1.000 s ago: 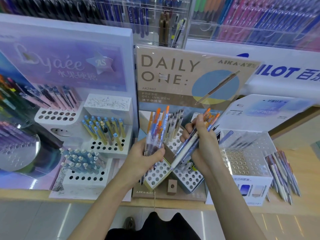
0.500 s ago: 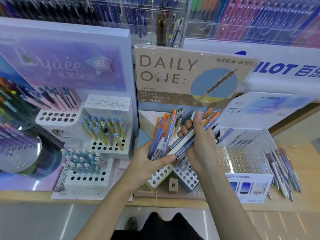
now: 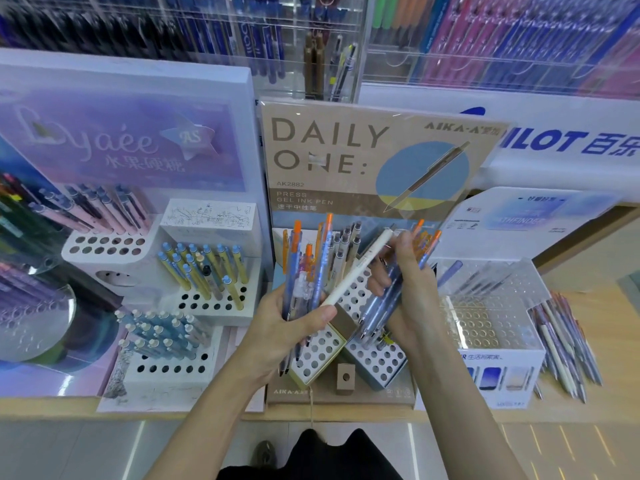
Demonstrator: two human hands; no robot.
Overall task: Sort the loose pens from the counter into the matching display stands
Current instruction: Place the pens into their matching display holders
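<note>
My left hand [image 3: 284, 327] grips a bundle of blue pens with orange caps [image 3: 304, 268], held upright over the Daily One stand [image 3: 322, 355]. Its thumb pins the lower end of a white pen [image 3: 356, 268] that slants up to the right. My right hand [image 3: 408, 289] holds a second bundle of blue and orange pens [image 3: 391, 292], and its fingers touch the white pen's upper end. Both hands hover above the stand's perforated white blocks. A few grey and beige pens [image 3: 346, 247] stand in the stand behind my hands.
A Lyaée stand [image 3: 114, 244] at the left holds pink, yellow and light blue pens in white hole blocks. A clear acrylic stand [image 3: 491, 317] sits at the right on a white box. Loose pens [image 3: 564, 341] lie on the wooden counter at the far right. Pen racks fill the back wall.
A white pen has come out of the right hand's bundle and now spans both hands, its lower end under my left thumb. Both hands stay over the Daily One stand.
</note>
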